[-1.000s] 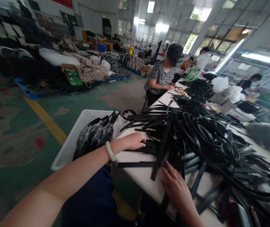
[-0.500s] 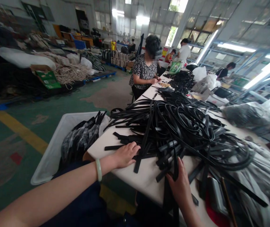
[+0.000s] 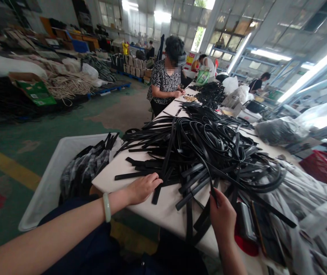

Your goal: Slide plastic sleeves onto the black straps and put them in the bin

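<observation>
A large tangled pile of black straps (image 3: 209,141) covers the pale table (image 3: 152,212). My left hand (image 3: 144,188), with a pale bangle at the wrist, is closed at the table's near-left part, its fingertips against the end of a strap (image 3: 160,189). Over the front edge, my right hand (image 3: 222,212) is closed on a thin black strap (image 3: 211,181) that runs up into the pile. Several strap ends lie between my hands, and some hang over the edge.
A white bin (image 3: 41,183) with wrapped black straps stands left of the table. Across the table's far end sits a person (image 3: 166,80). On the right are a phone (image 3: 266,233), whitish wrapped material (image 3: 312,214) and a red crate (image 3: 326,172).
The view has shifted right. My right hand has gone from spread fingers around straps to a closed grip on one strap. My left hand's fingers have drawn together.
</observation>
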Action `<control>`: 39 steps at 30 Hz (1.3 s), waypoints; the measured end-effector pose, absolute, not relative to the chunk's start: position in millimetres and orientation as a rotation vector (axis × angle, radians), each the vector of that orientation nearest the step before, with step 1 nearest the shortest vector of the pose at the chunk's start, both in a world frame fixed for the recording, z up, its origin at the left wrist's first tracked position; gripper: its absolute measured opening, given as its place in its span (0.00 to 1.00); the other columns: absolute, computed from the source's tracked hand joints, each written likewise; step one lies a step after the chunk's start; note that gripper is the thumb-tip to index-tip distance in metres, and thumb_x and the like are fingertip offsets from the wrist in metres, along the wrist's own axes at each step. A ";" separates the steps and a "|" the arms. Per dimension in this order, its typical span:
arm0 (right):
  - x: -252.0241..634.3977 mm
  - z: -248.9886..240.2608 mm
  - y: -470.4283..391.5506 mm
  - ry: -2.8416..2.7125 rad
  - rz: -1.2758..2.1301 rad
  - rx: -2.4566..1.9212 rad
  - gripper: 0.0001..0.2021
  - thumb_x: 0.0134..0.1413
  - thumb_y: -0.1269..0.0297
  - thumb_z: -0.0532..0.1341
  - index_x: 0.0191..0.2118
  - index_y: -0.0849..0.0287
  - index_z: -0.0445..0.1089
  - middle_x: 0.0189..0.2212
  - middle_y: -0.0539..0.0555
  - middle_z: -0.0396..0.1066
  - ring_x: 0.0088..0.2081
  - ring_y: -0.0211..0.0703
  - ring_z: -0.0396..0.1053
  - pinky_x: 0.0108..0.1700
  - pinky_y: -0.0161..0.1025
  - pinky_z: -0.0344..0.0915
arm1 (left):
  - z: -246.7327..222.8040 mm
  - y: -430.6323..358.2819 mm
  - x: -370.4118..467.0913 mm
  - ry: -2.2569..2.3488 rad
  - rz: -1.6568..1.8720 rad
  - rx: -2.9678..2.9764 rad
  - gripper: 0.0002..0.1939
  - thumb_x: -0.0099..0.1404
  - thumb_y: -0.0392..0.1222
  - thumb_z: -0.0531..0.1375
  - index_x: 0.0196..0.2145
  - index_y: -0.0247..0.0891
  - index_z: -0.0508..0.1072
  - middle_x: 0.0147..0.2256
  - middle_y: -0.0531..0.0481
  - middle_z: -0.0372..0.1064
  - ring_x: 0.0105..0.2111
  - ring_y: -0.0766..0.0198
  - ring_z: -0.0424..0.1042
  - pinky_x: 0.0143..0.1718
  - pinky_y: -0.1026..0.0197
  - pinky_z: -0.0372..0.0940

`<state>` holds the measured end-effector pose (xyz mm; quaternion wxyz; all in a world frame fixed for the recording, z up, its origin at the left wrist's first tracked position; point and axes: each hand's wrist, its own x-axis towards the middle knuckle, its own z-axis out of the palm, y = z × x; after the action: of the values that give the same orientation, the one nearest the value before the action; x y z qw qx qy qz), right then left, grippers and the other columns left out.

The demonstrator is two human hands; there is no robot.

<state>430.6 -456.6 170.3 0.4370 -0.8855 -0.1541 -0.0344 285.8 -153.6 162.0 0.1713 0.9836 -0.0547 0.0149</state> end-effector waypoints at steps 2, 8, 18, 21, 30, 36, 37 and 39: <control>424.2 179.0 -438.0 -0.407 0.095 -2.105 0.20 0.53 0.56 0.61 0.48 0.63 0.73 0.40 0.65 0.76 0.46 0.61 0.73 0.52 0.59 0.63 | 165.5 -155.1 286.3 -0.157 0.039 2.749 0.22 0.64 0.29 0.53 0.55 0.41 0.62 0.49 0.42 0.61 0.46 0.56 0.67 0.48 0.55 0.65; 375.7 185.5 -365.5 -0.481 0.423 -1.733 0.18 0.56 0.54 0.61 0.47 0.59 0.72 0.39 0.58 0.78 0.39 0.48 0.77 0.44 0.46 0.73 | 184.9 -185.4 286.1 -0.154 -0.002 2.206 0.22 0.63 0.53 0.61 0.50 0.37 0.67 0.45 0.42 0.66 0.42 0.55 0.68 0.44 0.56 0.67; 416.8 224.3 -368.0 -0.011 0.237 -1.021 0.17 0.46 0.63 0.71 0.43 0.56 0.72 0.40 0.49 0.76 0.42 0.36 0.75 0.52 0.37 0.69 | 205.4 -195.2 254.2 0.086 -0.537 1.431 0.24 0.64 0.62 0.53 0.37 0.37 0.70 0.21 0.56 0.63 0.17 0.69 0.63 0.23 0.66 0.61; 432.6 221.1 -392.3 -0.044 0.138 -1.234 0.24 0.45 0.62 0.71 0.49 0.59 0.69 0.42 0.54 0.75 0.45 0.44 0.74 0.55 0.47 0.67 | 211.6 -169.5 251.4 0.250 -0.468 1.672 0.23 0.66 0.58 0.51 0.34 0.35 0.73 0.19 0.58 0.58 0.16 0.70 0.59 0.20 0.68 0.56; 369.1 216.7 -345.1 -1.750 0.077 -2.241 0.37 0.55 0.72 0.54 0.69 0.60 0.43 0.57 0.61 0.66 0.56 0.51 0.65 0.59 0.50 0.60 | 218.5 -160.5 276.4 0.030 -0.267 2.129 0.19 0.67 0.44 0.50 0.26 0.36 0.75 0.23 0.52 0.71 0.23 0.66 0.67 0.29 0.66 0.60; 421.2 197.0 -290.1 -1.683 0.083 -2.516 0.30 0.57 0.77 0.49 0.65 0.56 0.56 0.56 0.61 0.66 0.42 0.45 0.73 0.44 0.38 0.67 | 205.6 -104.7 349.5 0.180 0.145 2.399 0.15 0.68 0.39 0.51 0.39 0.35 0.77 0.41 0.44 0.76 0.44 0.57 0.72 0.49 0.59 0.63; 430.1 193.6 -282.3 -1.704 0.072 -2.498 0.29 0.58 0.75 0.50 0.64 0.51 0.57 0.59 0.58 0.63 0.43 0.43 0.73 0.44 0.37 0.67 | 200.6 -96.4 365.6 0.216 0.178 2.417 0.14 0.67 0.37 0.51 0.41 0.34 0.77 0.43 0.42 0.75 0.47 0.56 0.71 0.52 0.57 0.62; 444.6 187.1 -269.9 -1.707 0.053 -2.494 0.24 0.60 0.70 0.53 0.61 0.48 0.61 0.63 0.53 0.59 0.42 0.42 0.74 0.43 0.36 0.67 | 190.1 -85.7 396.0 0.240 0.206 2.446 0.13 0.66 0.35 0.53 0.42 0.33 0.77 0.44 0.41 0.75 0.47 0.55 0.71 0.53 0.54 0.62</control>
<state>444.6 -269.9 187.1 0.0595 -0.8236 -0.5638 0.0176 396.0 -85.7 190.1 0.3312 0.9358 0.0919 0.0786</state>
